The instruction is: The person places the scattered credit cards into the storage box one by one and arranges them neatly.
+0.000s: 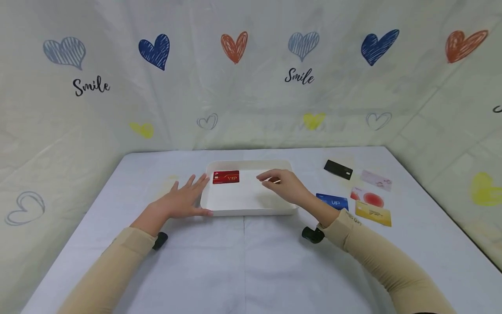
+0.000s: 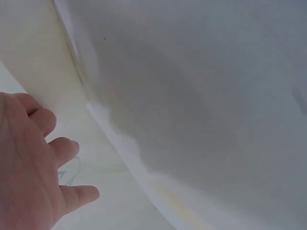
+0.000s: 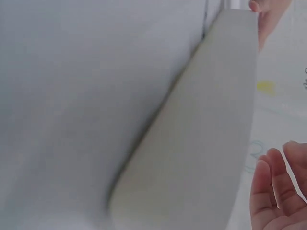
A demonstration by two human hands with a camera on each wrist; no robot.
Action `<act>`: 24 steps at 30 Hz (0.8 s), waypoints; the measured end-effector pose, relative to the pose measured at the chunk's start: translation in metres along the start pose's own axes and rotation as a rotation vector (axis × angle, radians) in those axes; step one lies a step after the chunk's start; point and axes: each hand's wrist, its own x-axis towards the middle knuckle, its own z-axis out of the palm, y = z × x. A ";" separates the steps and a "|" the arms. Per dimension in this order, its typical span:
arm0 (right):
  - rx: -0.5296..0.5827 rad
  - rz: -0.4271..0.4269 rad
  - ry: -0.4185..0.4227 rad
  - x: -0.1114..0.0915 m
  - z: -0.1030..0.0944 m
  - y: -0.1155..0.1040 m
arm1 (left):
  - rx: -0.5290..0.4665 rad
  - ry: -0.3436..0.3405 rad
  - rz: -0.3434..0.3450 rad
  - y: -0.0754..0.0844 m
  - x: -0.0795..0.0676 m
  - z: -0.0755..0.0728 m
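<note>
A white tray (image 1: 251, 212) lies on the table, and a red VIP card (image 1: 226, 177) is in its back left part. Spread fingers of my left hand (image 1: 180, 201) touch the tray's left side; in the left wrist view this hand (image 2: 29, 163) shows its fingers apart. Over the right half of the tray hovers my right hand (image 1: 285, 185), fingers loosely bent. The right wrist view shows that hand (image 3: 280, 196) with a gap between thumb and fingers, and nothing visible held there. A blue VIP card (image 1: 333, 201) lies right of the tray, partly behind the right forearm.
More cards lie to the right: a black card (image 1: 338, 169), a pale pink card (image 1: 376, 180), a card with a red circle (image 1: 367, 197) and a gold card (image 1: 373, 213). Behind the table (image 1: 219, 270) hangs a white sheet (image 1: 259, 96) printed with hearts.
</note>
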 end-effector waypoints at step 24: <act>0.055 -0.092 -0.071 -0.060 -0.041 0.054 | -0.006 0.003 0.010 -0.001 0.000 0.001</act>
